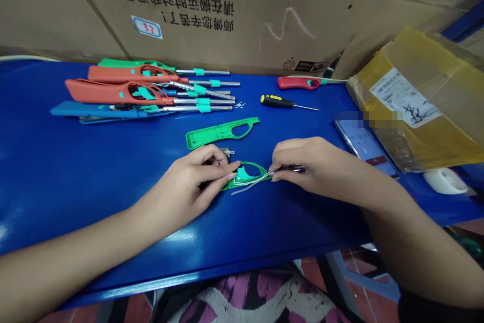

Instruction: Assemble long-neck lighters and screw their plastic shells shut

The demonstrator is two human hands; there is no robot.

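Note:
My left hand [194, 174] pinches the lower part of a green lighter casing half [257, 166] close above the blue table. A teal trigger [245, 176] sits in the casing's loop, and thin white wires [247, 185] run along it. At the loop's narrow end, my right hand [302, 159] has its fingers closed around a metal lighter tube [300, 168], mostly hidden in the grip. Behind my left fingers a small metal valve end [228, 152] peeks out. Just beyond lies the other green casing half [215, 134], its hollow side up.
Several long-necked lighters [121, 92] are piled at the back left. A screwdriver [278, 102] and a red lighter [298, 82] lie at the back. To the right are a phone [365, 144], a yellow-taped box [427, 96] and a white mouse-like object [446, 181]. Large cardboard [249, 51] walls off the back.

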